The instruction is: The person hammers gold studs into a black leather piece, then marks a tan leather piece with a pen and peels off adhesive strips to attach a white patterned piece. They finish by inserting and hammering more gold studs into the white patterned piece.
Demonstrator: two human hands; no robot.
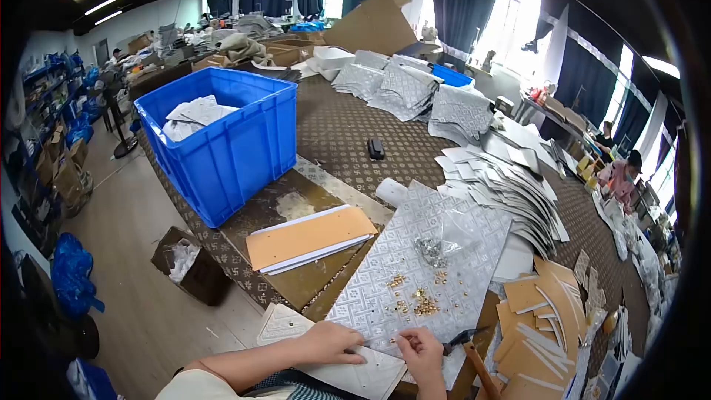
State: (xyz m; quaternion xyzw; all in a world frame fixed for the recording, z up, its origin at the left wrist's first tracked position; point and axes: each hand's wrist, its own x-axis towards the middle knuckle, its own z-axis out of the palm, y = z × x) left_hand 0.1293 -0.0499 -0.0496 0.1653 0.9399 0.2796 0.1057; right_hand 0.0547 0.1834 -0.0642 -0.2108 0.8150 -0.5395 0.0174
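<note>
My left hand (333, 342) lies on a white panel (355, 375) at the front edge of the table, fingers stretched over it. Beside it, my right hand (422, 352) is closed in a pinch at the panel's upper edge; whatever is between its fingertips is too small to make out. Just beyond both hands is a silver-patterned sheet (370, 289) with a scatter of small gold metal pieces (424, 302). A clear plastic bag (433, 250) of small silvery pieces rests farther up the sheet. Right of my right hand is a hammer-like tool with a wooden handle (480, 367).
A tan board on white sheets (311, 237) lies left of the patterned sheet. Behind it stands a blue bin (229, 155). Stacked grey panels (503, 185) and tan boards (544, 318) are at right. A cardboard box (194, 281) sits below left. Another person (622, 178) is far right.
</note>
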